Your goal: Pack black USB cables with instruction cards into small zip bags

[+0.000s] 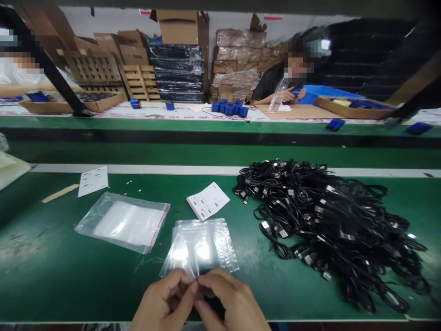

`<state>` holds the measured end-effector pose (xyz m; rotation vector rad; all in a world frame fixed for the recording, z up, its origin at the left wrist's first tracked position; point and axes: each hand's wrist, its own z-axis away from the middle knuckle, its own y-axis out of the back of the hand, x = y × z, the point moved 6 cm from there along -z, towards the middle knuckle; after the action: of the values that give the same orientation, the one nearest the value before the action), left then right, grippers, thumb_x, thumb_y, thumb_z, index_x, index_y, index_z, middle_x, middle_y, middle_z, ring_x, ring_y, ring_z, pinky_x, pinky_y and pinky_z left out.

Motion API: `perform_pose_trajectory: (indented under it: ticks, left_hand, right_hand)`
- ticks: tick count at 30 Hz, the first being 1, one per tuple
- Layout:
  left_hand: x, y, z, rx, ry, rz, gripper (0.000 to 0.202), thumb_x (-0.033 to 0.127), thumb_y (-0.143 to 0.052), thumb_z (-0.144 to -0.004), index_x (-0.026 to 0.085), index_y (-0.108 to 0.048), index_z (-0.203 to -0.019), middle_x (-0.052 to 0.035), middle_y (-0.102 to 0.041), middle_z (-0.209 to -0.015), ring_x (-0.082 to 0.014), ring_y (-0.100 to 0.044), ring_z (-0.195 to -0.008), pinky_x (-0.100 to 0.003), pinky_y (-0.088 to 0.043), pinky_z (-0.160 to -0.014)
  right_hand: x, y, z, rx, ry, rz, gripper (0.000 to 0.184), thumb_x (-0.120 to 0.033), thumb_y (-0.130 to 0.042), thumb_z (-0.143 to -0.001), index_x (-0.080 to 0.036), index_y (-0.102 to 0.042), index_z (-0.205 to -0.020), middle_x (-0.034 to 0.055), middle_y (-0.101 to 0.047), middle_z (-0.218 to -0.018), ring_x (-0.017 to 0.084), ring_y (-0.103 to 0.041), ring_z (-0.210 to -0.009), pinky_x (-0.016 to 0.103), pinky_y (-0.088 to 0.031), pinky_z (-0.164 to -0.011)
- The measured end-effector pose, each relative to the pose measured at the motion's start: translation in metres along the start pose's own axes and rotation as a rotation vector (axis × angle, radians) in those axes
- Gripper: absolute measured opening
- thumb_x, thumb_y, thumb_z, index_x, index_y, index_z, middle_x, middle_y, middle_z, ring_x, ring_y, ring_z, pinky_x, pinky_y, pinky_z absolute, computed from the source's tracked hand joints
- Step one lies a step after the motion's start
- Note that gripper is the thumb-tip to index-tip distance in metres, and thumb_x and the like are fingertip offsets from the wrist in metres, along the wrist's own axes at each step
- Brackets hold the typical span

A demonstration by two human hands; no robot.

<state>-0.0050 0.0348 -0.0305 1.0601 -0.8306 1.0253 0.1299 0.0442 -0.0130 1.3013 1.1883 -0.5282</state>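
Both hands meet at the near edge of the green table. My left hand (168, 299) pinches the edge of a clear plastic bag (191, 264) between thumb and fingers. Right beside it, my right hand (229, 299) pinches the same edge, thumb and fingertips pressed together. Beyond the hands lies a stack of clear plastic bags (217, 243). Touching its far side is a stack of printed white leaflets (208, 202). To the left rests a larger clear bag with a red seal line (131, 223), with white translucent sheets or bags inside.
A large heap of black USB cables (320, 230) covers the right side. At left lie a single leaflet (93, 180) and a cardboard strip (60, 193). On the bench opposite stand blue cylindrical parts (229, 109) and a water bottle (277, 96); a co-worker (275, 85) sits behind.
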Motion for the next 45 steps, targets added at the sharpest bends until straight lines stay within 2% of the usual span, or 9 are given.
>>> perform_pose_trajectory:
  ticks: [7, 11, 17, 22, 25, 29, 35, 41, 45]
  left_hand:
    - [0.004, -0.002, -0.002, -0.094, -0.021, -0.019, 0.03, 0.044, -0.054, -0.083, 0.02, -0.059, -0.067, 0.0015, -0.059, -0.063, -0.0149, -0.057, -0.064, -0.021, -0.047, -0.06]
    - [0.0, 0.0, -0.003, -0.058, -0.007, 0.04, 0.031, 0.046, -0.055, -0.082, 0.02, -0.058, -0.065, 0.0021, -0.058, -0.061, -0.0149, -0.057, -0.062, -0.022, -0.046, -0.059]
    - [0.002, -0.001, -0.002, -0.039, -0.003, 0.005, 0.031, 0.045, -0.054, -0.081, 0.02, -0.056, -0.063, 0.0035, -0.055, -0.057, -0.0123, -0.051, -0.058, -0.019, -0.04, -0.056]
    - [0.004, -0.002, 0.0, -0.069, -0.005, 0.029, 0.032, 0.046, -0.05, -0.084, 0.02, -0.052, -0.065, 0.003, -0.053, -0.061, -0.0137, -0.052, -0.062, -0.021, -0.043, -0.059]
    - [0.005, -0.003, -0.001, -0.114, -0.034, -0.057, 0.032, 0.044, -0.045, -0.087, 0.021, -0.048, -0.065, 0.0034, -0.05, -0.062, -0.0131, -0.051, -0.061, -0.02, -0.042, -0.058]
    - [0.008, -0.004, -0.003, -0.144, -0.103, -0.109, 0.031, 0.042, -0.041, -0.09, 0.021, -0.051, -0.07, 0.0018, -0.054, -0.067, -0.0139, -0.054, -0.064, -0.021, -0.044, -0.06]
    - [0.012, -0.003, -0.002, -0.114, -0.15, -0.153, 0.032, 0.041, -0.041, -0.09, 0.022, -0.049, -0.066, 0.0034, -0.052, -0.062, -0.0121, -0.051, -0.058, -0.019, -0.042, -0.056]
    - [0.011, -0.003, 0.001, -0.081, -0.181, -0.191, 0.03, 0.041, -0.041, -0.09, 0.022, -0.049, -0.068, 0.0043, -0.052, -0.062, -0.0121, -0.054, -0.057, -0.019, -0.043, -0.055]
    - [0.018, -0.002, 0.004, 0.023, -0.257, -0.334, 0.03, 0.035, -0.04, -0.09, 0.023, -0.045, -0.064, 0.0067, -0.048, -0.056, -0.0099, -0.049, -0.05, -0.017, -0.039, -0.049]
  right_hand:
    - [-0.002, -0.001, -0.007, -0.098, -0.105, -0.071, 0.028, -0.008, -0.05, -0.071, -0.014, -0.074, -0.085, 0.0084, -0.07, -0.073, 0.018, -0.069, -0.064, 0.022, -0.054, -0.06]
    - [0.0, -0.001, -0.01, -0.168, -0.164, -0.062, 0.025, -0.008, -0.051, -0.074, -0.013, -0.075, -0.079, 0.0072, -0.071, -0.068, 0.016, -0.068, -0.06, 0.019, -0.05, -0.056]
    - [0.002, -0.001, -0.011, -0.153, -0.174, -0.06, 0.026, -0.004, -0.052, -0.072, -0.014, -0.076, -0.075, 0.0046, -0.072, -0.065, 0.014, -0.065, -0.056, 0.018, -0.045, -0.053]
    - [0.005, -0.001, -0.012, -0.151, -0.223, -0.099, 0.021, -0.008, -0.052, -0.074, -0.012, -0.073, -0.072, 0.0056, -0.072, -0.062, 0.016, -0.067, -0.057, 0.019, -0.047, -0.051]
    - [0.0, -0.002, -0.012, -0.172, -0.22, -0.161, 0.021, -0.011, -0.054, -0.074, -0.012, -0.072, -0.085, 0.0088, -0.074, -0.077, 0.019, -0.07, -0.068, 0.022, -0.053, -0.062]
    - [-0.008, -0.003, -0.013, -0.204, -0.157, -0.162, 0.035, -0.011, -0.055, -0.072, -0.015, -0.068, -0.103, 0.0095, -0.073, -0.09, 0.02, -0.07, -0.075, 0.025, -0.054, -0.068]
    - [-0.006, -0.001, -0.013, -0.275, -0.154, 0.009, 0.03, -0.009, -0.042, -0.083, -0.014, -0.072, -0.076, 0.0023, -0.069, -0.064, 0.014, -0.062, -0.057, 0.019, -0.042, -0.052]
    - [-0.006, 0.0, -0.015, -0.149, -0.085, 0.048, 0.026, -0.011, -0.048, -0.077, -0.016, -0.07, -0.09, 0.006, -0.072, -0.078, 0.018, -0.067, -0.069, 0.022, -0.045, -0.061]
    - [-0.004, 0.0, -0.013, -0.08, -0.093, 0.107, 0.022, -0.017, -0.046, -0.082, -0.017, -0.067, -0.079, 0.0038, -0.068, -0.068, 0.015, -0.064, -0.058, 0.021, -0.043, -0.054]
